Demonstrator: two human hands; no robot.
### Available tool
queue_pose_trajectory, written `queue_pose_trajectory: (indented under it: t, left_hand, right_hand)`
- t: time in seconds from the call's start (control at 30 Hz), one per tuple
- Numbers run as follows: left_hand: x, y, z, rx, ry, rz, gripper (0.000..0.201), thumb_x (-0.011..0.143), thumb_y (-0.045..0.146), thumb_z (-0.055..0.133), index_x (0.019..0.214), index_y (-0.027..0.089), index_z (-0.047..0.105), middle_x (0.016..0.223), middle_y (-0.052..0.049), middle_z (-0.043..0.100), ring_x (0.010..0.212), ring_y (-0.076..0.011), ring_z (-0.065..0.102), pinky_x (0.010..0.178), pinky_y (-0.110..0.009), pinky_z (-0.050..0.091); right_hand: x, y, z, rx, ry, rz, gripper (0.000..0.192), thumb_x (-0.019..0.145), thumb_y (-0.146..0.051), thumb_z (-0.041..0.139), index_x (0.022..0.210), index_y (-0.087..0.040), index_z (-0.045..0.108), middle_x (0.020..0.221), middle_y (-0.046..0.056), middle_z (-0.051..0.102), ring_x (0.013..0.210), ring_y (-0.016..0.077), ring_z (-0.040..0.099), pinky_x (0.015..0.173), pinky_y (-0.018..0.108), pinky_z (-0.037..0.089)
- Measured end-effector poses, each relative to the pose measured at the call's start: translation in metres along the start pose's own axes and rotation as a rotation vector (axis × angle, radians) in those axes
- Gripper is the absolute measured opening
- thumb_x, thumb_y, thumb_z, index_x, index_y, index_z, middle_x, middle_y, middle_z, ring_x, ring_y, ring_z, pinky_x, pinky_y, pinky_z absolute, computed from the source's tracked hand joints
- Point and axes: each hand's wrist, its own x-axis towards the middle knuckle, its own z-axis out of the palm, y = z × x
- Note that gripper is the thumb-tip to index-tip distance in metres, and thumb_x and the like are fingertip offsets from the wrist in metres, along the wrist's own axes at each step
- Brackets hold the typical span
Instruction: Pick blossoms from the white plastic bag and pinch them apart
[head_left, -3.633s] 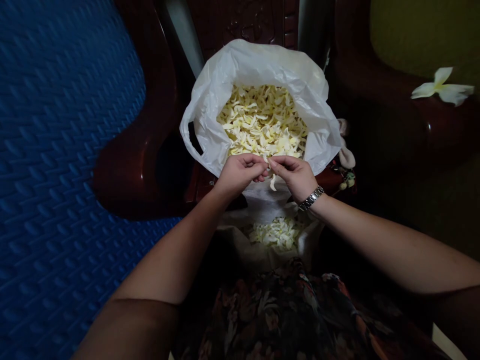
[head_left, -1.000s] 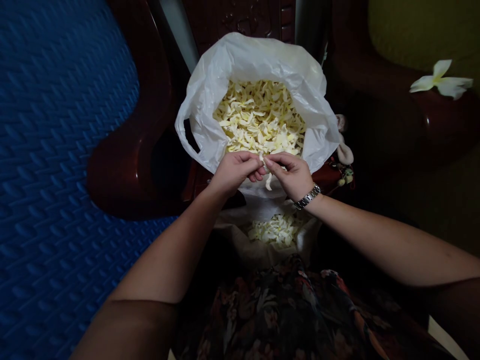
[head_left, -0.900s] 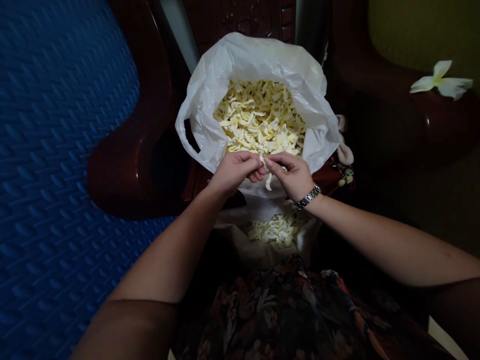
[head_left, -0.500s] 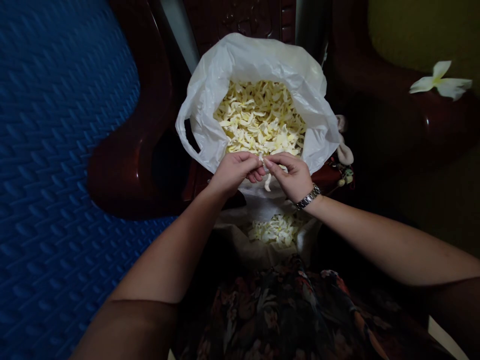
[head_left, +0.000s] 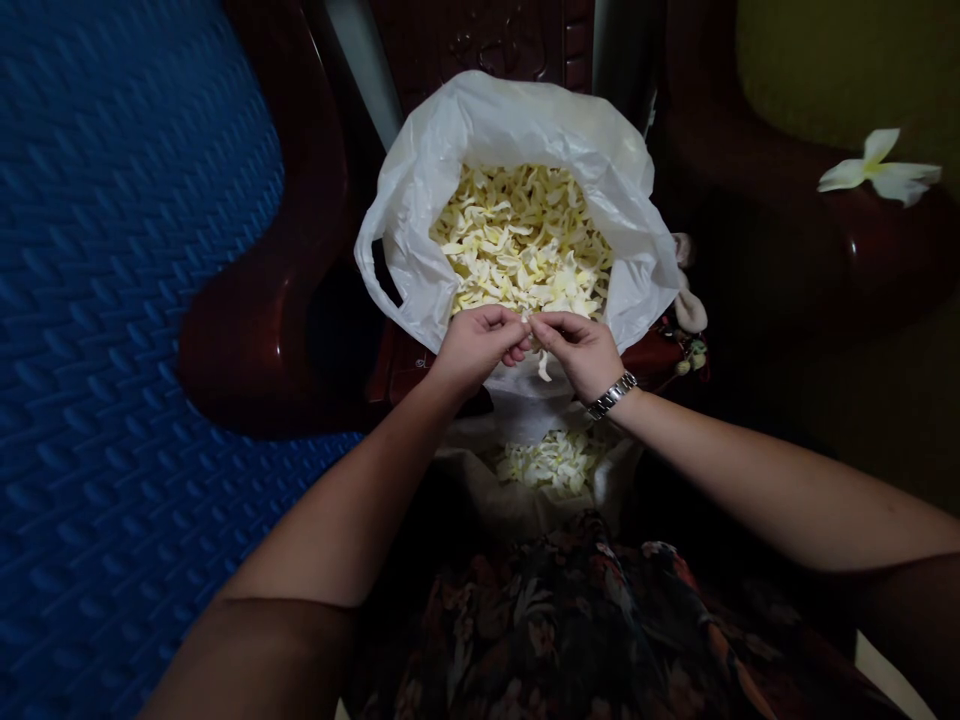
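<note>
A white plastic bag (head_left: 450, 180) stands open in front of me, filled with pale yellow flower petals (head_left: 521, 240). Over its near rim my left hand (head_left: 476, 345) and my right hand (head_left: 581, 350) meet fingertip to fingertip, both pinched on one small flower piece (head_left: 544, 366) whose petal hangs down between them. A metal watch (head_left: 611, 395) is on my right wrist. Below my hands, a second smaller heap of petals (head_left: 551, 462) lies in a light cloth or bag on my lap.
The bag rests on a dark red wooden chair (head_left: 262, 300). A blue textured mat (head_left: 112, 300) covers the left. A whole white flower (head_left: 877, 175) lies on the dark wooden armrest at the right. My flowered dress (head_left: 570, 630) fills the bottom.
My hands stay pinched together at the bag's rim with only small finger movements. The hanging petal looks slightly shorter. The view has shifted a little.
</note>
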Motion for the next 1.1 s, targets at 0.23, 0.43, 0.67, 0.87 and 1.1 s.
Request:
queue_pose_trajectory:
  t: [0.23, 0.43, 0.67, 0.87, 1.1]
  left_hand:
    - [0.000, -0.004, 0.005, 0.016, 0.024, 0.004, 0.012, 0.076, 0.020, 0.070, 0.066, 0.013, 0.068, 0.060, 0.000, 0.066, 0.051, -0.0066, 0.056, 0.053, -0.019, 0.047]
    - [-0.002, -0.005, 0.011, -0.012, 0.088, 0.040, 0.009, 0.070, 0.017, 0.067, 0.062, 0.015, 0.062, 0.055, 0.003, 0.063, 0.049, -0.0067, 0.055, 0.053, -0.020, 0.046]
    - [0.000, 0.005, -0.012, -0.054, 0.215, 0.198, 0.009, 0.066, 0.017, 0.061, 0.059, 0.018, 0.056, 0.050, 0.004, 0.057, 0.049, -0.0093, 0.056, 0.053, -0.021, 0.045]
    - [0.004, 0.010, -0.028, -0.134, 0.245, 0.206, 0.010, 0.068, 0.017, 0.053, 0.060, 0.020, 0.048, 0.057, 0.002, 0.062, 0.053, -0.0106, 0.055, 0.053, -0.022, 0.045]
    - [0.003, 0.002, -0.019, -0.038, 0.103, 0.099, 0.009, 0.071, 0.019, 0.066, 0.065, 0.017, 0.059, 0.055, 0.003, 0.061, 0.052, -0.0084, 0.056, 0.055, -0.019, 0.046]
  right_hand:
    - [0.001, 0.004, 0.002, 0.011, 0.048, 0.047, 0.048, 0.072, -0.066, 0.077, 0.087, -0.021, 0.075, 0.084, 0.003, 0.076, 0.081, 0.0182, 0.067, 0.083, 0.036, 0.054]
    - [0.009, 0.005, -0.003, 0.065, 0.100, 0.112, 0.048, 0.071, -0.067, 0.076, 0.075, -0.020, 0.066, 0.071, -0.002, 0.066, 0.069, 0.0138, 0.058, 0.074, 0.030, 0.049]
    - [0.029, 0.012, -0.023, 0.146, 0.241, 0.139, 0.053, 0.061, -0.071, 0.082, 0.068, -0.021, 0.063, 0.068, -0.002, 0.065, 0.070, 0.0148, 0.061, 0.079, 0.033, 0.051]
    - [0.014, -0.005, -0.034, 0.024, -0.260, 0.283, 0.040, 0.070, -0.057, 0.084, 0.082, -0.019, 0.076, 0.080, 0.003, 0.076, 0.074, 0.0151, 0.067, 0.082, 0.035, 0.054]
    - [-0.001, -0.017, -0.029, -0.049, -0.128, 0.100, 0.040, 0.076, -0.056, 0.080, 0.094, -0.021, 0.078, 0.097, 0.005, 0.079, 0.090, 0.0183, 0.070, 0.091, 0.037, 0.054]
